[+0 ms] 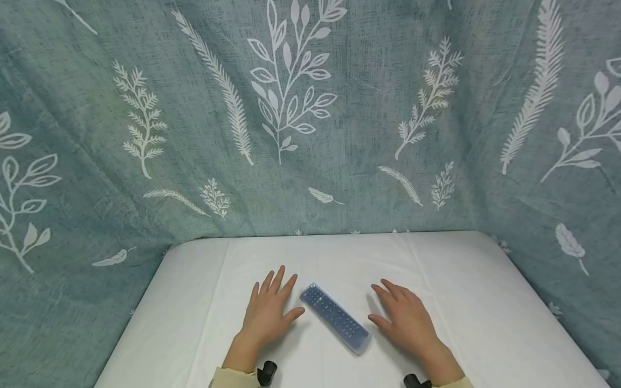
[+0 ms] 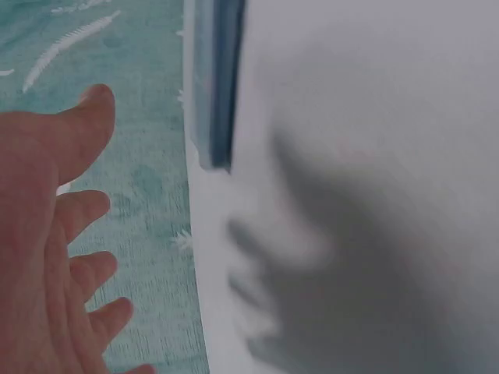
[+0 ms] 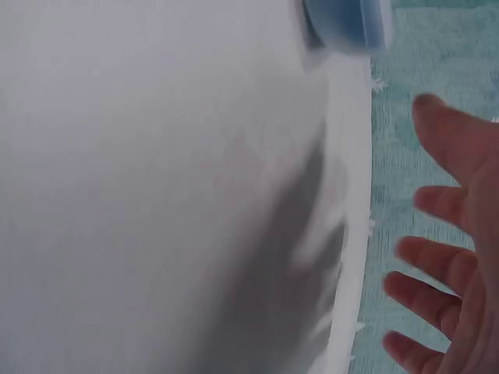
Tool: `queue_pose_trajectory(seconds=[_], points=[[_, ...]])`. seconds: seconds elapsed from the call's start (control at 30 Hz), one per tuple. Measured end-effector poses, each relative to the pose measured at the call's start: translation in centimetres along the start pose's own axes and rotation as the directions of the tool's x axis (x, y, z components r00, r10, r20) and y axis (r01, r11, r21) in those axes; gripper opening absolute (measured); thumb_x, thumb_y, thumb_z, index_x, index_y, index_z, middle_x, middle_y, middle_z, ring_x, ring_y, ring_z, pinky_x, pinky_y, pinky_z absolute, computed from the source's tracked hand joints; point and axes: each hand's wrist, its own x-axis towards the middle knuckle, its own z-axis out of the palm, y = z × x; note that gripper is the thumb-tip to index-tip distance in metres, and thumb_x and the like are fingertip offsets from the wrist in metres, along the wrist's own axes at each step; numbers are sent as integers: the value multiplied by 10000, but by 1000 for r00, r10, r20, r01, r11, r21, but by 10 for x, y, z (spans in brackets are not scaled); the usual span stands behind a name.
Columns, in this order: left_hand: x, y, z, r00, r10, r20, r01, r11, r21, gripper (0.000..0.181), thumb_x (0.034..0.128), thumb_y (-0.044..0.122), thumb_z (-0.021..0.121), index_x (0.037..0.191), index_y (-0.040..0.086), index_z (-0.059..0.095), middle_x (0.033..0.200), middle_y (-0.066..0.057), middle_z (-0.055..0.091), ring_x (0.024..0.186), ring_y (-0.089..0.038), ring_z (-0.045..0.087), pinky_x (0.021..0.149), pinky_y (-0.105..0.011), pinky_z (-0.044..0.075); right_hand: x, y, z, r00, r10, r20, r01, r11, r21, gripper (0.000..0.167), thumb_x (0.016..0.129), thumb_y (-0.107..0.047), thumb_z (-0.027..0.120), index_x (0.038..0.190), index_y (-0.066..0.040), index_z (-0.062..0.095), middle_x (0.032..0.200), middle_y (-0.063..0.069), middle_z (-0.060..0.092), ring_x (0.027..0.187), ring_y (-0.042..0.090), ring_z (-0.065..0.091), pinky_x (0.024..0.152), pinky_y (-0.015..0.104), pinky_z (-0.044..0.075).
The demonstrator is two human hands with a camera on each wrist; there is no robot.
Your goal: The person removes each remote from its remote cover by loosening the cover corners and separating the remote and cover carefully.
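Note:
A dark blue remote control [image 1: 336, 318] in a clear cover lies slantwise on the white table, buttons up. Left of it is my left hand [image 1: 268, 313], fingers spread and straight, holding nothing. To its right, my right hand [image 1: 407, 319] hovers with loosely bent fingers, also holding nothing. Both hands are apart from the remote and cast shadows on the cloth. In the left wrist view the remote [image 2: 218, 86] shows at the top, beyond the thumb of my left hand [image 2: 47, 226]. One end of the remote [image 3: 343, 23] appears above my right hand [image 3: 460, 241] in the right wrist view.
A white cloth [image 1: 271, 250] with faint creases covers the table. Behind it and at both sides hangs a green curtain [image 1: 359, 108] with white leaf prints. Black wrist cameras [image 1: 267, 373] sit at the sleeve cuffs [image 1: 235, 378].

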Motion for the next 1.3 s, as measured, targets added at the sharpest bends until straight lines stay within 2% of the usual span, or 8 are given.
queue_pose_trajectory(seconds=[0.1,0.2,0.4,0.6,0.87,1.1,1.3], points=[[4,5,0,1000,21,23,-20,999,-30,751,906,566,637,1544,260,387,1666,-82,242,1525,-379,239,1183,-669,237,1,-8,1,1000,2,20,-3,1000,15,581,869,-457,731,1357,-168,606,1317,76,631,1168,296,598,935,496,517],[7,10,2,998,53,42,-51,998,-39,759,900,544,658,1545,249,386,1664,-86,246,1522,-387,243,1182,-672,239,2,-18,2,999,6,54,-8,999,35,548,878,-463,721,1341,-187,620,1227,23,655,1105,234,601,876,434,527],[16,16,8,992,97,81,-95,995,-23,800,847,490,736,1535,249,405,1657,-74,270,1517,-369,267,1179,-663,261,2,-41,2,991,-31,127,25,998,50,620,847,-569,707,1342,-204,621,1154,-35,647,1047,157,589,831,375,530],[22,20,14,987,109,119,-105,994,-44,822,802,440,790,1516,238,437,1637,-65,323,1501,-358,310,1174,-658,277,-3,-56,5,987,-76,143,70,997,44,695,809,-655,692,1329,-197,631,1113,-70,631,954,77,550,744,309,518],[27,27,20,976,171,138,-157,982,-106,693,834,315,795,1458,197,519,1561,-54,457,1427,-289,452,1140,-501,416,-5,-65,10,984,-89,155,80,995,58,758,780,-647,728,1334,-140,624,1097,-45,620,898,66,515,682,273,482],[28,33,21,972,153,177,-135,985,-112,650,830,216,796,1432,223,553,1561,-35,458,1418,-267,462,1116,-498,443,-6,-67,12,981,-85,171,81,996,31,794,735,-603,788,1334,-109,620,1097,-34,615,866,49,486,667,239,483],[29,36,25,980,123,156,-104,987,-126,532,844,192,772,1354,221,622,1537,-40,484,1401,-274,480,1102,-473,467,-7,-69,13,984,-86,155,83,996,27,760,748,-550,801,1329,-95,620,1091,-33,609,856,37,474,661,219,492]])
